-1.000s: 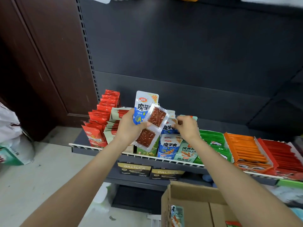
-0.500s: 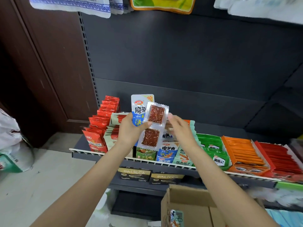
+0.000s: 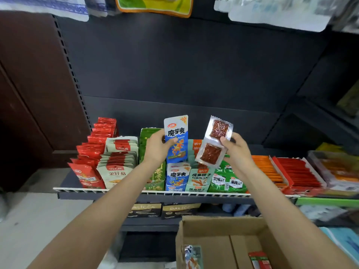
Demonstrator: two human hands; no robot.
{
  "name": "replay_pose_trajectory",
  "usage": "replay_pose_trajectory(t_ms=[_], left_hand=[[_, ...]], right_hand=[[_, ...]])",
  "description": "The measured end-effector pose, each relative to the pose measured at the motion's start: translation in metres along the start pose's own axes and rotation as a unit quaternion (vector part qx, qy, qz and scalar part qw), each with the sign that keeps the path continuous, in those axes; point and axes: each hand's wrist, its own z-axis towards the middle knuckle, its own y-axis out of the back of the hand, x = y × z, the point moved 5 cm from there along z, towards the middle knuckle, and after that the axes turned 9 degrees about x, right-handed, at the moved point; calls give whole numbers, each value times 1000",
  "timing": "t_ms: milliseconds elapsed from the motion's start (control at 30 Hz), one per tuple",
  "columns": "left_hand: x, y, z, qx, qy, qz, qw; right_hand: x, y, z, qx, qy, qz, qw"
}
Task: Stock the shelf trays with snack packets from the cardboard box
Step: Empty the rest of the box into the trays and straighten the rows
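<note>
Shelving [image 3: 174, 193] carries rows of snack trays, sorted by colour so each packet has 1 home. Below sits the cardboard box [image 3: 223, 226], nearly emptied. The left hand [image 3: 157, 148] pinches a blue packet [image 3: 176, 138] upright above its matching blue tray [image 3: 175, 176], label outward. The right hand [image 3: 236, 150] has its fingers [image 3: 223, 139] curled on a clear twin-pack [image 3: 214, 141], held apart, probably to sort it separately.

The cardboard box [image 3: 219, 226] is cut off by the bottom edge; hanging bags [image 3: 155, 5] above are blurred.
</note>
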Motion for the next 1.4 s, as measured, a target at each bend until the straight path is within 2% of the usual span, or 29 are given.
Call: replay_pose_trajectory(t_ms=[233,333,367,500,567,667,900,1000,1067,1100,1200,1267,1333,1400], left_hand=[[26,-11,10,13,10,89,996],[38,-22,6,107,52,235,965],[39,-24,5,119,57,252,959],[20,-21,5,79,-20,173,982],[14,-25,6,108,-42,200,973],[16,-34,12,147,-33,250,956],[11,-64,21,187,-15,366,912],[8,-64,18,135,-22,331,934],[11,-56,14,99,-2,304,947],[14,-53,12,100,19,315,944],[21,-45,7,114,119,374,913],[11,-47,3,97,146,421,890],[-12,-58,-3,30,72,486,870],[-42,-81,-14,-10,-69,471,879]], right_hand=[[-15,7,1,21,-66,89,994],[-18,6,4,10,-85,102,991],[-19,6,5,7,-87,92,992],[-23,0,9,30,-92,44,994],[-24,-4,9,35,-92,38,994],[-26,-6,8,35,-97,47,994],[-28,13,0,22,-111,68,991],[-28,28,-2,14,-116,93,989],[-29,40,-1,12,-119,102,988],[-31,46,-1,11,-123,104,987],[-39,61,0,20,-136,121,983],[-43,67,1,32,-150,134,979],[-45,72,3,46,-163,147,974],[-48,78,5,71,-179,160,968]])
